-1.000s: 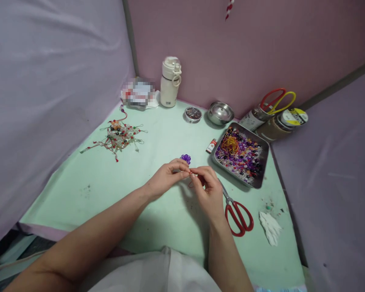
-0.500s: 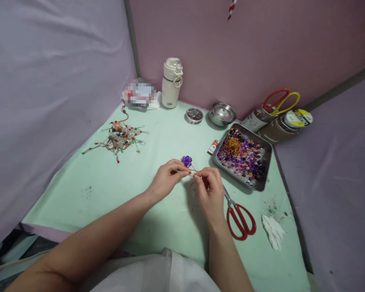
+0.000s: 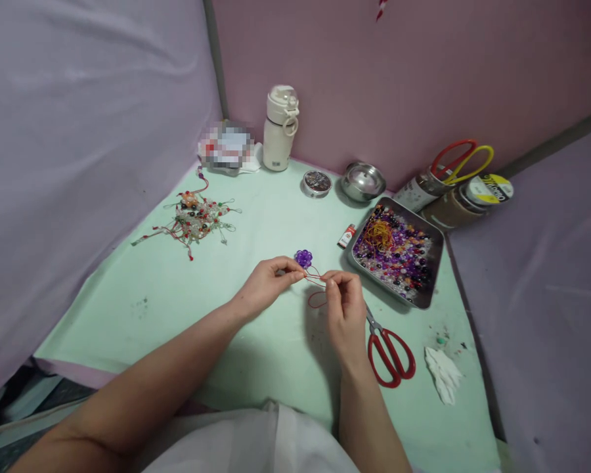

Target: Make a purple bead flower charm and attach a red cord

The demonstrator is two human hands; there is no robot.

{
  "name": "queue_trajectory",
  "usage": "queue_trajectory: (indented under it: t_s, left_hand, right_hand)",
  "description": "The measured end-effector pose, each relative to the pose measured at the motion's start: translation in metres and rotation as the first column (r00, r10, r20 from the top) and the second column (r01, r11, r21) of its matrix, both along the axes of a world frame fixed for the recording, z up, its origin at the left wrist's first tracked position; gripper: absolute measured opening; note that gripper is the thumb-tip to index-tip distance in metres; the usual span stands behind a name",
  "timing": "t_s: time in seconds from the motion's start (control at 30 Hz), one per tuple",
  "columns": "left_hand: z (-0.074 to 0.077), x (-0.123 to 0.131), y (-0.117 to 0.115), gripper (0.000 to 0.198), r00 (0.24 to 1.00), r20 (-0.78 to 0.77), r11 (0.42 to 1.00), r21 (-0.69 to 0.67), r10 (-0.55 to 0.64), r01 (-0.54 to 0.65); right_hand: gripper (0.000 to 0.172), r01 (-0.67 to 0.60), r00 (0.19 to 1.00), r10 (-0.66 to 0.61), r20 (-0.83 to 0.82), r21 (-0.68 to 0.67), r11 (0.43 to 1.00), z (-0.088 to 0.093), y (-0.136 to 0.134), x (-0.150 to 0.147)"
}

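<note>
Over the middle of the table, a thin red cord [image 3: 316, 301] runs between my two hands and makes a loop below them. My left hand [image 3: 270, 282] pinches it between thumb and fingertips. On the other side, my right hand [image 3: 345, 299] also pinches the cord, its fingers curled in. A round purple beaded ball [image 3: 303, 259] sits just beyond my left fingertips, close to the cord. Red-handled scissors [image 3: 390, 351] lie on the table beside my right wrist, their blades partly hidden behind the hand.
A metal tray [image 3: 398, 297] of mixed beads and yellow cord is at the right, by a small lighter-like object [image 3: 347, 236]. Behind are a steel bowl [image 3: 363, 182], round tin [image 3: 317, 184], bottle [image 3: 280, 131] and jars [image 3: 460, 202]. Beaded strings [image 3: 197, 217] lie left; crumpled tissue [image 3: 442, 374] right.
My right hand has moved slightly right, away from the left, so more red cord shows between them. The view has shifted a little.
</note>
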State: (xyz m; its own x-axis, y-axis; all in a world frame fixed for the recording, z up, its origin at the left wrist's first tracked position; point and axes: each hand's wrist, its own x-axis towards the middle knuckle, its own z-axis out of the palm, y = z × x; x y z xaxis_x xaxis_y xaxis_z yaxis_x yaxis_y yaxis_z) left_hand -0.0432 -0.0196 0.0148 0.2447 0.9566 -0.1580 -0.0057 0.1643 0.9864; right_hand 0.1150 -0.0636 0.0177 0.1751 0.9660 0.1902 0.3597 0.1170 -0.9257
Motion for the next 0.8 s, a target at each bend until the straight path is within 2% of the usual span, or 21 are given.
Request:
queue_trajectory:
  t_s: [0.13, 0.27, 0.37, 0.5, 0.63, 0.8]
  left_hand:
    - [0.004, -0.006, 0.003, 0.017, 0.996, 0.027, 0.985, -0.149, -0.084, 0.087]
    - [0.008, -0.012, 0.007, 0.013, 0.992, -0.043, 0.980, -0.166, -0.120, 0.112]
    - [0.009, -0.015, 0.008, 0.019, 0.977, -0.069, 0.965, -0.181, -0.203, 0.188]
    - [0.009, -0.019, 0.010, 0.017, 0.942, -0.064, 0.930, -0.194, -0.328, 0.310]
    - [0.009, -0.020, 0.011, 0.017, 0.919, -0.005, 0.896, -0.224, -0.394, 0.383]
    - [0.011, -0.019, 0.008, 0.024, 0.926, 0.030, 0.895, -0.248, -0.375, 0.371]
  right_hand:
    - [0.014, -0.006, 1.000, 0.006, 0.004, -0.149, 0.989, -0.001, 0.000, 0.010]
    - [0.014, -0.020, 0.989, 0.045, 0.142, -0.172, 0.985, 0.004, -0.003, 0.022]
    - [0.015, -0.009, 0.976, 0.049, 0.214, -0.186, 0.982, 0.007, -0.005, 0.026]
    - [0.015, 0.006, 0.967, 0.043, 0.250, -0.195, 0.981, 0.005, -0.005, 0.026]
    - [0.016, 0.030, 0.972, 0.021, 0.233, -0.215, 0.976, 0.002, -0.004, 0.025]
    - [0.017, 0.020, 0.990, 0.012, 0.138, -0.233, 0.972, 0.001, -0.004, 0.026]
